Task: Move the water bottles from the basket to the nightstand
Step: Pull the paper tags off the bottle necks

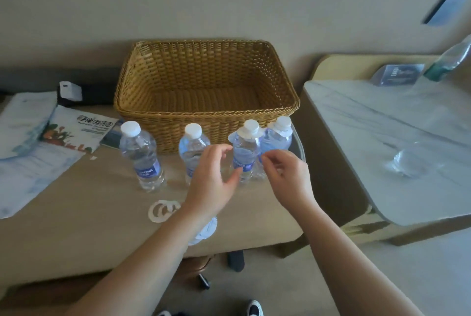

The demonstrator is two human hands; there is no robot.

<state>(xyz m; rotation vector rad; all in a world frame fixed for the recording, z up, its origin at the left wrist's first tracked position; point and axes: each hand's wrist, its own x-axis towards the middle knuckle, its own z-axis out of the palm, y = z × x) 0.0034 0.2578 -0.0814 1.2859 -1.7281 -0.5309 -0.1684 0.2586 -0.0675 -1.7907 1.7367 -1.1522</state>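
Observation:
A woven wicker basket [206,81] stands with nothing in it at the back of the tan nightstand top [84,213]. Several clear water bottles with white caps stand upright in a row in front of it: one at the left [141,156], one in the middle [192,148], and two close together at the right [246,152] [279,137]. My left hand [211,178] is open, fingers spread, just left of the third bottle. My right hand [285,175] hovers just right of it, fingers loosely curled and holding nothing.
Papers and a printed leaflet [76,129] lie at the left, behind them a dark object with a white tag [70,91]. White rings [163,210] lie near my left wrist. A marble-topped table [397,142] at the right holds a card stand [397,74], a bottle [451,60] and a glass [407,162].

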